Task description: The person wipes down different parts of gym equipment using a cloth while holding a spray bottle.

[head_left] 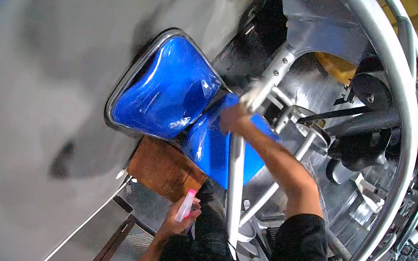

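My left hand [173,223] is closed around a small spray bottle [186,206], translucent with a pink top, low in the head view. Further up, my right hand [234,118] reaches to a silver metal tube [235,175] of a gym machine frame. Its fingers are curled and blurred by motion, and a pale cloth [252,92], also smeared, shows at them against the tube. Behind that hand is a blue chair with a shiny backrest [169,89] and a blue seat [210,144]; the tube and my forearm hide part of the seat.
A thick curved silver bar [408,133] arches along the right. Black weight plates [360,148] hang beyond it. A brown wooden surface [163,168] lies beside the chair, and a grey wall [49,79] fills the left. More gym equipment [407,252] stands at the far right.
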The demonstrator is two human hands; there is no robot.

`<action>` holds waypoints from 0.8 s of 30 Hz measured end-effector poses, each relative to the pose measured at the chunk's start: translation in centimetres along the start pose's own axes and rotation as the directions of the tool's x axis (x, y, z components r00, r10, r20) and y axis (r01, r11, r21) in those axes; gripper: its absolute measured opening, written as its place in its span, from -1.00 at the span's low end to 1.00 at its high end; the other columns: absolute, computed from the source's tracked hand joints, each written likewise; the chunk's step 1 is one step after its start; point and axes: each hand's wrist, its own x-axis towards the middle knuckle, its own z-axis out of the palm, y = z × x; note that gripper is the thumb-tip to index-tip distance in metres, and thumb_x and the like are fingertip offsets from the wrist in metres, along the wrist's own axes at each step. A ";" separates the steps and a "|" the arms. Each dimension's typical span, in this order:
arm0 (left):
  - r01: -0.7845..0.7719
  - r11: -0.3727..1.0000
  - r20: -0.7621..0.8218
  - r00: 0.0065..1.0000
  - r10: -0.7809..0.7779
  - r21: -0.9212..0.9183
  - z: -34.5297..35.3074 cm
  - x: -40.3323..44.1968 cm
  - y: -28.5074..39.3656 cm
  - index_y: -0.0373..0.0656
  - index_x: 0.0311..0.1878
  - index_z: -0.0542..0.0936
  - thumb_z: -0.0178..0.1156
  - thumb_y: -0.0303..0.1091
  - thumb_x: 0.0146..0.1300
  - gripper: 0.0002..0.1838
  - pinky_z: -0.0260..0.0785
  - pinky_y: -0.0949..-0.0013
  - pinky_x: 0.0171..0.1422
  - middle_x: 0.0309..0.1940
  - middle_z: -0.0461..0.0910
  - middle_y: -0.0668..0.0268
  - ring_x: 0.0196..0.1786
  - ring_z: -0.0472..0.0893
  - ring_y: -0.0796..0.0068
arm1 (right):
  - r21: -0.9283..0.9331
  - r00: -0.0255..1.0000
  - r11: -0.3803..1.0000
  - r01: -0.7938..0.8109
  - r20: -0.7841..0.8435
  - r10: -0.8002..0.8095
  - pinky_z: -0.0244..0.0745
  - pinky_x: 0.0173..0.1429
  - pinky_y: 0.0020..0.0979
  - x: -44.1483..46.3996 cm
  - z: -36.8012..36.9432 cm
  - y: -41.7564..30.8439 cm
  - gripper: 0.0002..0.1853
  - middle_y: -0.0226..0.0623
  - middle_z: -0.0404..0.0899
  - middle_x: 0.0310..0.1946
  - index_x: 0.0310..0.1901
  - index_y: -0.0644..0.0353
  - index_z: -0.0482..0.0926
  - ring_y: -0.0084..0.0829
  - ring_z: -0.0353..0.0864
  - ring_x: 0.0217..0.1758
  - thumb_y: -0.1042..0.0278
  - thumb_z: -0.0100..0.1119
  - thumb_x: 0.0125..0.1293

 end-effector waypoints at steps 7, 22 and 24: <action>-0.147 0.977 -0.055 0.986 0.157 0.153 -0.1 -0.3 1.2 -0.14 0.00 0.50 0.29 -0.43 0.16 -0.68 0.39 0.42 -0.10 -0.25 0.56 0.36 -0.18 0.53 0.56 | 0.025 0.956 0.956 0.292 -0.006 -0.292 0.43 -0.30 0.05 -7.9 -0.6 -5.2 -0.85 -0.30 0.69 -0.43 -0.45 -0.04 0.73 -0.24 0.66 -0.31 0.28 0.29 -0.15; -0.067 0.978 -0.109 0.990 0.091 0.200 -0.1 -1.3 -0.3 -0.18 -0.01 0.50 0.31 -0.47 0.12 -0.65 0.41 0.43 -0.07 -0.28 0.56 0.36 -0.18 0.57 0.53 | 0.084 0.973 0.972 -0.218 -0.056 0.223 0.36 -0.10 -0.04 0.1 -6.4 5.6 -0.87 -0.27 0.68 -0.33 -0.44 -0.07 0.71 -0.25 0.63 -0.12 0.18 0.24 -0.03; -0.049 0.969 -0.081 0.994 0.071 0.241 -0.4 -1.5 0.1 -0.17 -0.01 0.50 0.32 -0.44 0.12 -0.65 0.41 0.42 -0.07 -0.27 0.56 0.36 -0.18 0.56 0.53 | 0.024 0.991 0.992 -0.121 -0.054 0.122 0.36 -0.17 -0.03 -0.1 -4.2 1.9 -0.88 -0.28 0.68 -0.35 -0.46 -0.07 0.70 -0.26 0.64 -0.15 0.19 0.23 -0.04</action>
